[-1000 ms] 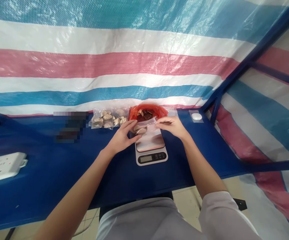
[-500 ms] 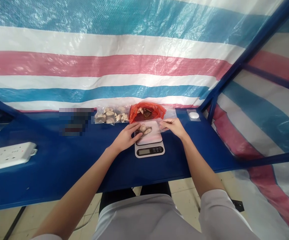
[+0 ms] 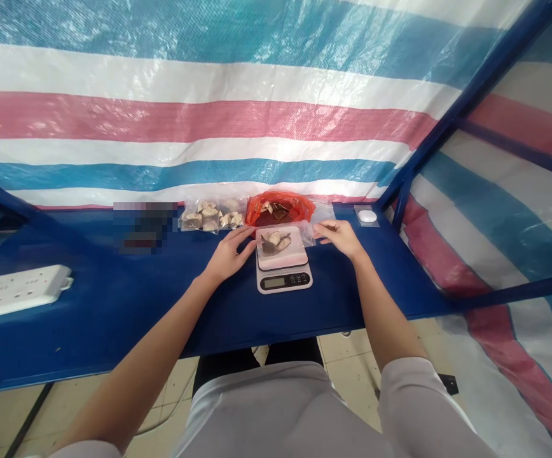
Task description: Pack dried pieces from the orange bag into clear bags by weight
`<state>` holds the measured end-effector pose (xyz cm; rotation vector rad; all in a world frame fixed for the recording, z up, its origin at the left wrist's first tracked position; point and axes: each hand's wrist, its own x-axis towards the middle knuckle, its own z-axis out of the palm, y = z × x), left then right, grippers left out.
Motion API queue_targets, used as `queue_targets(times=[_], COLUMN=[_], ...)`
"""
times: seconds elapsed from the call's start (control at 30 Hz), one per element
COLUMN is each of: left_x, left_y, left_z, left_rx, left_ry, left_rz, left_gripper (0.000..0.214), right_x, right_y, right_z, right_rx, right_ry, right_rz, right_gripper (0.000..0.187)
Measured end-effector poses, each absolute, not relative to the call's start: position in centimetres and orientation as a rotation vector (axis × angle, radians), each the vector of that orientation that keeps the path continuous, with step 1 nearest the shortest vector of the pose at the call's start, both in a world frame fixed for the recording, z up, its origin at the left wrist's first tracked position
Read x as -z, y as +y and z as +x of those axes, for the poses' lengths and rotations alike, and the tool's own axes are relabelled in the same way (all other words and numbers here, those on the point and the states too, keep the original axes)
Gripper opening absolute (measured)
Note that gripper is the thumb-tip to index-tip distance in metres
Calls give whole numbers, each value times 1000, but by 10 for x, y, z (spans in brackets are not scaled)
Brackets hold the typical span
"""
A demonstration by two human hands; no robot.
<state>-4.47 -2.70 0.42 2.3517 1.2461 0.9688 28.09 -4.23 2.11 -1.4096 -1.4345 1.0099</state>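
Note:
A small clear bag [image 3: 278,240] with a few pale and brown pieces lies on the white platform of a digital kitchen scale [image 3: 284,280] on the blue table [image 3: 114,305]. My left hand [image 3: 228,253] rests on the table at the scale's left side, fingers stretched out towards the bag's left corner. My right hand [image 3: 340,236] is at the bag's right edge, with thumb and fingers pinched on the plastic. Behind the scale stands an open red plastic bag [image 3: 280,208] holding more of the pieces.
Two filled clear bags [image 3: 212,215] lie left of the red bag. A small white round object [image 3: 367,216] sits at the back right. A white power strip [image 3: 16,291] lies at the far left. Blue frame bars [image 3: 442,124] and striped tarpaulin enclose the table.
The clear bag, held up between both hands a second ago, has come down onto the scale's platform. My left hand's fingers have opened and drawn back to the left.

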Motion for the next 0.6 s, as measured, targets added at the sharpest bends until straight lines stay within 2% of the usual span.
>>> queue_targets(times=[0.23, 0.4, 0.6], left_x=[9, 13, 10], left_y=[-28, -37, -42], left_z=[-76, -75, -72], left_rx=[-835, -581, -345], left_ry=[1410, 1540, 1684], left_rz=[2552, 2655, 2645], left_gripper=[53, 55, 58], right_x=[-11, 13, 29], right_y=[-58, -64, -67], right_z=[288, 282, 286], right_rx=[-236, 12, 10], right_ry=[-1759, -2064, -2127], right_rz=[-1740, -1776, -1872], right_gripper=[24, 34, 48])
